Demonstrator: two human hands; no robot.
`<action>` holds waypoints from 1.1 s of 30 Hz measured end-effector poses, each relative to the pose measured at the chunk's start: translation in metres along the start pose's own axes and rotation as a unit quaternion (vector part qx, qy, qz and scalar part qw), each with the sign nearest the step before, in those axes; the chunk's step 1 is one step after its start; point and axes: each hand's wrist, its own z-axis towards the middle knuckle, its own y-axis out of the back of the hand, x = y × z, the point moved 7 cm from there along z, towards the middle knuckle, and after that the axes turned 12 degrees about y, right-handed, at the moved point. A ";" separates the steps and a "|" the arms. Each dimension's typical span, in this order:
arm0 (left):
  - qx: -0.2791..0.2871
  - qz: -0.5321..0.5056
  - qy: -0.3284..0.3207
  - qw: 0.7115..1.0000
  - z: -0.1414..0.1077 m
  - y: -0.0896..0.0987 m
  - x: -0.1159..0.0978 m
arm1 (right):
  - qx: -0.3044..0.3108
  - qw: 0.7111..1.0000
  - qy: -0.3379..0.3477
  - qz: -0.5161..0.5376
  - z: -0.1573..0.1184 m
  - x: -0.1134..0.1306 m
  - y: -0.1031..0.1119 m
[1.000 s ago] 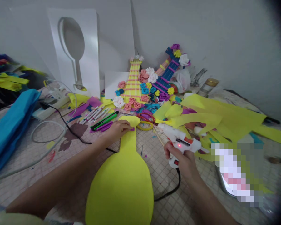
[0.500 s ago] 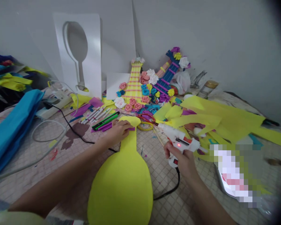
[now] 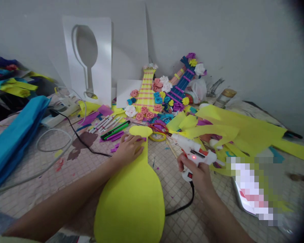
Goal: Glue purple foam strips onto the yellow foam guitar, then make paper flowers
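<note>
A yellow guitar-shaped cutout [image 3: 131,199] lies flat in front of me, its neck pointing away. My left hand [image 3: 130,147] rests flat across the neck, fingers stretched out and touching the cardboard. A small purple paper strip [image 3: 145,139] crosses the neck by its fingertips, partly hidden by them. In my right hand [image 3: 199,172], right of the neck, is a white glue gun [image 3: 192,150] with a red light showing; its nozzle points up and left, apart from the cutout. More purple strips [image 3: 116,136] lie to the left of my left hand.
Scissors with red and yellow handles [image 3: 158,136] lie beyond the neck. A green box cutter [image 3: 115,131] and several markers [image 3: 101,124] sit at left. Yellow crepe paper [image 3: 243,125] spreads at right, near a phone [image 3: 243,199]. Flower-trimmed paper guitars [image 3: 147,91] stand behind.
My left hand has moved down the neck slightly and flattened out, uncovering more of the head of the cutout and the purple strips. The glue gun is held in about the same place.
</note>
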 end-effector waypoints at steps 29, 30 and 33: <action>-0.020 -0.207 0.141 0.968 -0.009 0.018 0.035 | -0.036 0.992 -0.051 0.109 0.002 -0.028 -0.007; -0.018 -0.216 0.158 0.963 -0.015 0.018 0.039 | -0.039 0.987 -0.066 0.139 0.002 -0.031 -0.009; 0.014 -0.228 0.178 0.957 -0.031 0.014 0.041 | -0.029 0.969 -0.104 0.224 0.003 -0.037 -0.018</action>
